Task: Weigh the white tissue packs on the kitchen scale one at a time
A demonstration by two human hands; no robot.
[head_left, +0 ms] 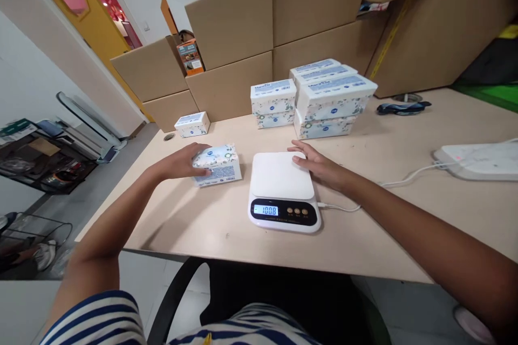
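Note:
My left hand point(188, 161) grips a white pack of tissues point(218, 166) with a blue and floral print, left of the scale. Whether the pack rests on the table or hangs just above it, I cannot tell. The white digital scale point(282, 175) has a bare weighing plate, and its lit display point(266, 210) reads about 100.8, with what looks like a minus sign. My right hand point(318, 164) lies at the scale's right back edge, thumb over the plate's corner, fingers stretched and holding nothing.
Behind the scale stand stacked tissue packs point(335, 99) and a smaller stack point(273, 103). A single pack point(192, 124) sits at the far left. Cardboard boxes point(232, 86) wall the back. A white cable point(340, 207) runs from the scale toward a power strip point(477, 161) at right.

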